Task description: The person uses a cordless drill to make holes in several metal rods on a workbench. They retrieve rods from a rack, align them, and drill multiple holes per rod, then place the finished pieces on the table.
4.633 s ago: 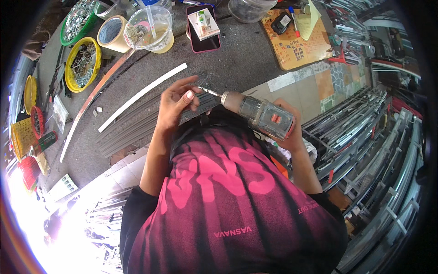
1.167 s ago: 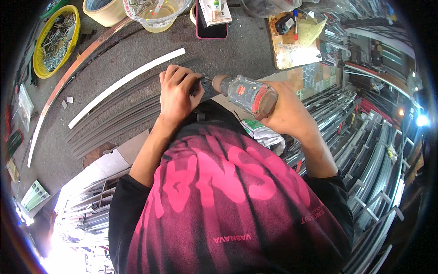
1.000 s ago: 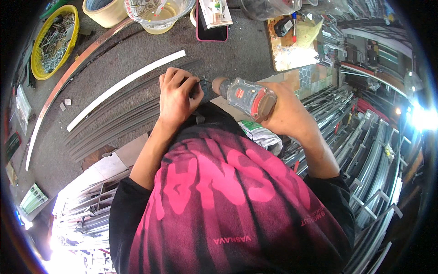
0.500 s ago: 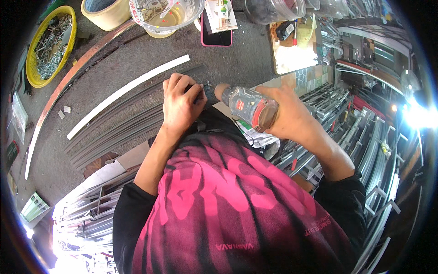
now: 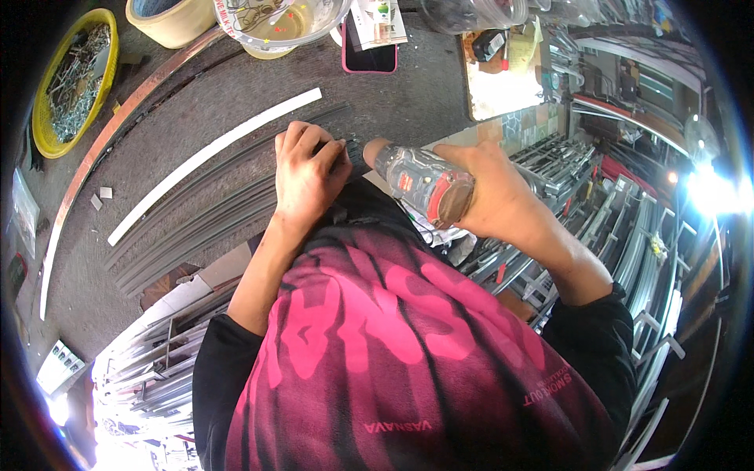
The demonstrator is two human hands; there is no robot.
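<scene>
My right hand (image 5: 495, 196) grips a grey and red power drill (image 5: 420, 182) whose nose points left at the bench edge. My left hand (image 5: 306, 173) rests with curled fingers on dark grey metal strips (image 5: 196, 224) right at the drill's tip; what its fingertips pinch is hidden. A long white strip (image 5: 212, 161) lies just beyond the grey ones on the dark benchtop (image 5: 236, 110).
At the far edge stand a yellow bowl of screws (image 5: 71, 78), a tape roll (image 5: 169, 16), a clear plastic tub (image 5: 279, 23), a pink phone (image 5: 369, 55) and a wooden board (image 5: 499, 74). Metal profiles fill racks on the right (image 5: 628, 228) and lower left (image 5: 149, 369).
Both hands and the drill came together at the bench edge. The left hand closed down on the grey strips at the drill tip. The view has shifted slightly.
</scene>
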